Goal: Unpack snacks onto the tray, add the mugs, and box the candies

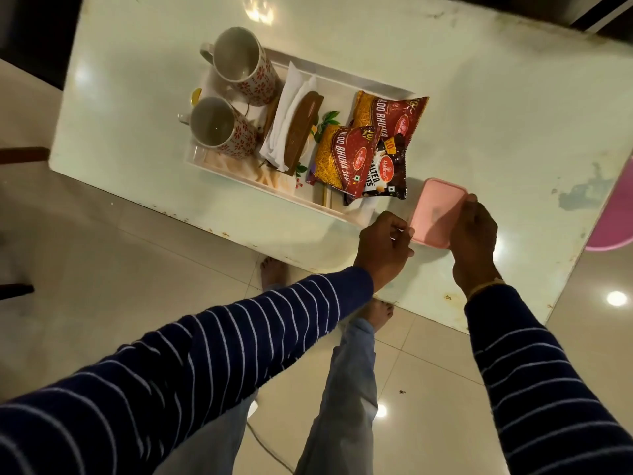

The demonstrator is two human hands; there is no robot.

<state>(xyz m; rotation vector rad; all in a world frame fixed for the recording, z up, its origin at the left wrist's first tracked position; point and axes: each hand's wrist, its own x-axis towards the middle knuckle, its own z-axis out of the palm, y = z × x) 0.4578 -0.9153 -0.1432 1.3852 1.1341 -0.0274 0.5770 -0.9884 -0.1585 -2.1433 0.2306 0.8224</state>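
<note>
Risk: the pink candy box (434, 209) is sitting near the front edge of the surface (479, 97), so a lopsided push while pressing the lid could be sliding it toward the edge, I'd guess. Can't see whether the lid is seated all round or whether any candies are inside.
Other risk: the box is just beside the tray (337, 214) corner, and the snack packets (346, 159) are hanging over that end, so a nudge might be catching them.
Left grip: the left hand (383, 248) is curling its fingers at the box's near-left corner, seemingly pinching the edge.
Right grip: the right hand (474, 240) is wrapping round the box's right side, fingertips reaching the far corner.
Where the box is: sitting between both hands, touching each, apparently resting on the surface.
Rest of the job: both mugs (236, 94) are standing on the tray already, next to the napkin holder (298, 128), so boxing looks like the last bit.
</note>
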